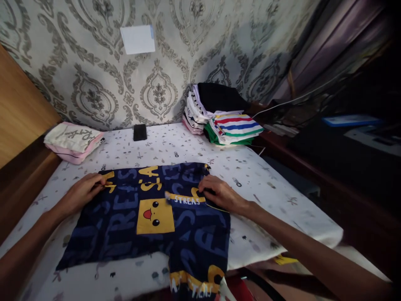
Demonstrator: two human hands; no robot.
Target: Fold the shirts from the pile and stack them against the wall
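A navy shirt (125,225) with yellow lettering and a yellow face patch lies spread on a white patterned sheet. One sleeve hangs over the front edge, and another part with a yellow band is folded across the shirt's right side. At the shirt's upper left edge, my left hand (89,188) pinches the fabric between thumb and fingers. My right hand (221,193) has its fingers curled on the fabric at the right edge, beside the yellow band.
Folded clothes (73,142) sit at the back left, near a black phone (140,132). A taller clothes stack (219,98) and a striped folded garment (236,125) stand at the back right. The sheet (266,188) ends at a front edge.
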